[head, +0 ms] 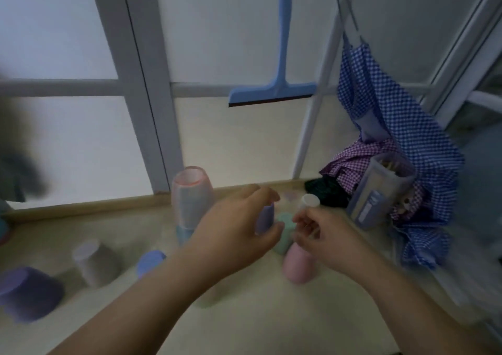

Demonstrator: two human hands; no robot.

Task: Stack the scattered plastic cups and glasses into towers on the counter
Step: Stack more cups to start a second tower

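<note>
My left hand grips a small lilac cup above the counter. Just to its right, my right hand pinches a white cup, held over an upturned pink cup. A teal cup sits between the two hands. Left of my left hand, a tall pink glass stands upside down on a blue cup. Scattered further left are a blue cup, a pale grey cup and a large purple cup. The picture is blurred.
The beige counter ends at a frosted window with grey frames. A blue squeegee hangs on the window. Checked cloths and a clear container crowd the right corner.
</note>
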